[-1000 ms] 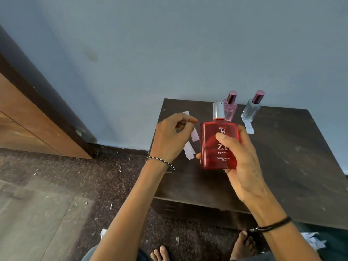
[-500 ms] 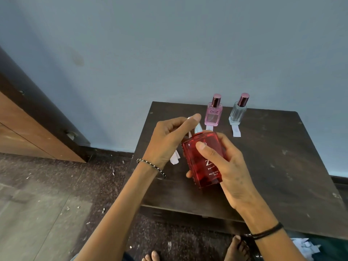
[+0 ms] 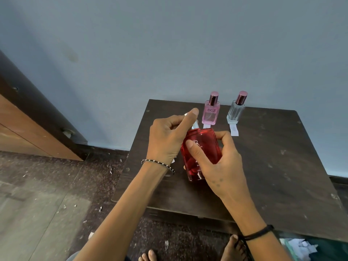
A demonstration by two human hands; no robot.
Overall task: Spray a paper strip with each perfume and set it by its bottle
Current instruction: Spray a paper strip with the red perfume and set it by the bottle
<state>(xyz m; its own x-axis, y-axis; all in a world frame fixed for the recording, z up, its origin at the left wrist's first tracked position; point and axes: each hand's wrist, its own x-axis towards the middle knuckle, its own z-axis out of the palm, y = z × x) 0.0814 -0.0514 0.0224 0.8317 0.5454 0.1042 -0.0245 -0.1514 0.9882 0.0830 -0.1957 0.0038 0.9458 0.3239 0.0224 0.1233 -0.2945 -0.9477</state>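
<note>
My right hand (image 3: 222, 166) grips a red perfume bottle (image 3: 202, 146) above the front left of the dark table (image 3: 273, 166), tilted to the left. My left hand (image 3: 167, 138) is curled against its silver sprayer (image 3: 194, 126), index finger stretched over the top. A white tip of a paper strip (image 3: 174, 160) shows below that hand; the rest is hidden. At the back stand a pink bottle (image 3: 211, 113) and a clear bottle (image 3: 235, 112), each capped. A strip (image 3: 206, 126) lies in front of the pink one and another strip (image 3: 234, 129) in front of the clear one.
The table stands against a blue wall. A wooden panel (image 3: 28, 132) runs along the left. Paper scraps (image 3: 299, 247) lie on the floor at the lower right, and bare feet (image 3: 233, 249) show under the table's front edge.
The red bottle has tipped from upright to leaning left and come lower. My left hand has moved in against its sprayer, index finger now over the top.
</note>
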